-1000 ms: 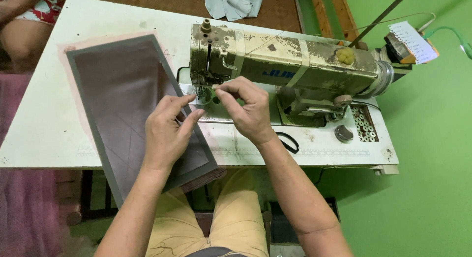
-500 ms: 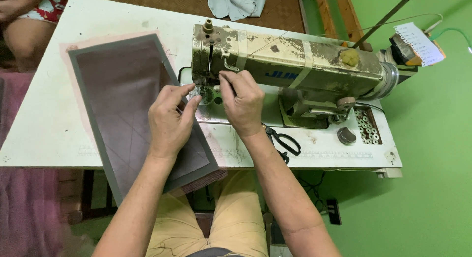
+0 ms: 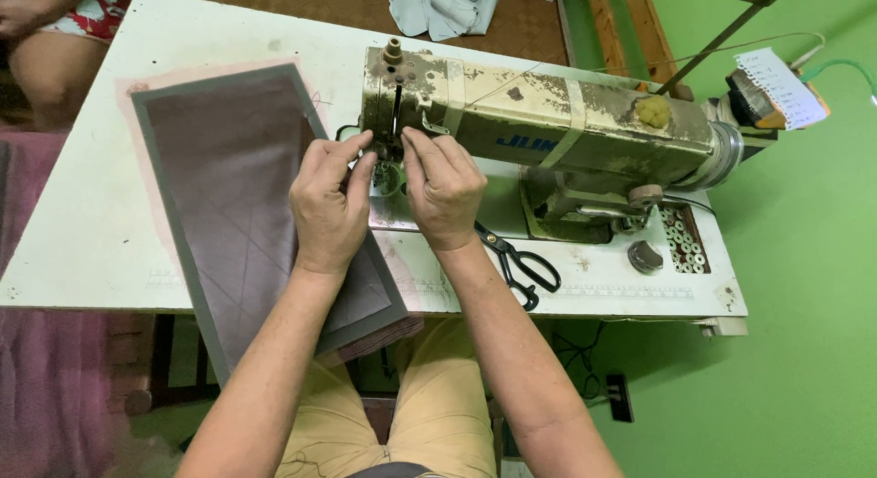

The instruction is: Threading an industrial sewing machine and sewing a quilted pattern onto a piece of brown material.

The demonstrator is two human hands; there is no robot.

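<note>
An old cream sewing machine [image 3: 557, 135] stands on a white table [image 3: 82, 231]. My left hand [image 3: 331, 204] and my right hand [image 3: 445, 187] are both at the needle area under the machine's head, fingertips pinched close together. What they pinch is too small to see; it may be thread. The needle itself is hidden behind my fingers. A dark grey rectangular fabric panel [image 3: 228, 195] with faint stitched lines lies on a pink layer to the left, partly under my left wrist and hanging over the front edge.
Black scissors [image 3: 516, 259] lie on the table right of my right wrist. A small tray of washers [image 3: 683, 240] and a round knob [image 3: 645, 256] sit under the handwheel. Grey cloth pieces [image 3: 443, 7] lie behind the machine. Another person's leg [image 3: 46, 62] shows at top left.
Both hands have moved up from the machine bed closer to the needle bar, and the fingertips have drawn nearer together. The view has shifted slightly; the fabric has stayed put.
</note>
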